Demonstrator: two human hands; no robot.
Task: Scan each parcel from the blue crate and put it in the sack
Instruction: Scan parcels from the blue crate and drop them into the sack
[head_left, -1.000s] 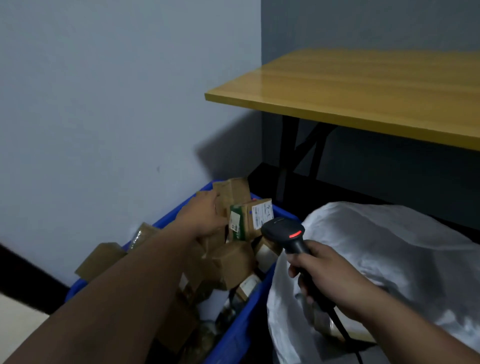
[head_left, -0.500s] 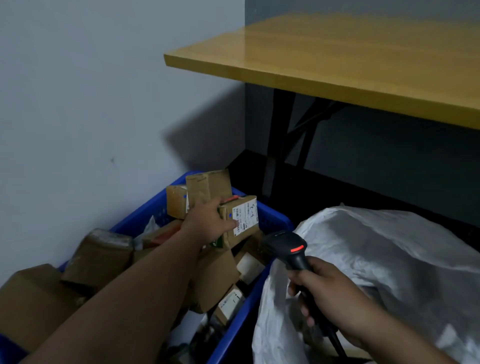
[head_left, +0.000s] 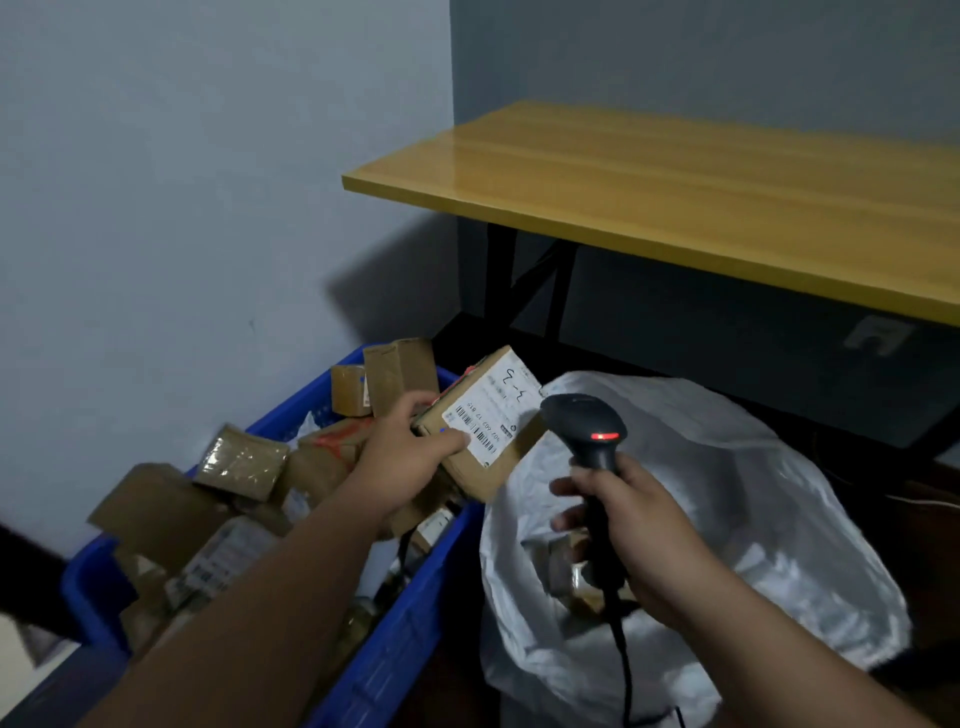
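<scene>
Your left hand grips the parcel above the blue crate, label up. Your right hand clasps the scanner at the parcel's 3 o'clock; tilt its head onto the barcode, then drop into the sack.

The left hand reached toward one o'clock, thumb and fingers pinching a box. At four o'clock, the right hand was wrapped round a handle.
</scene>
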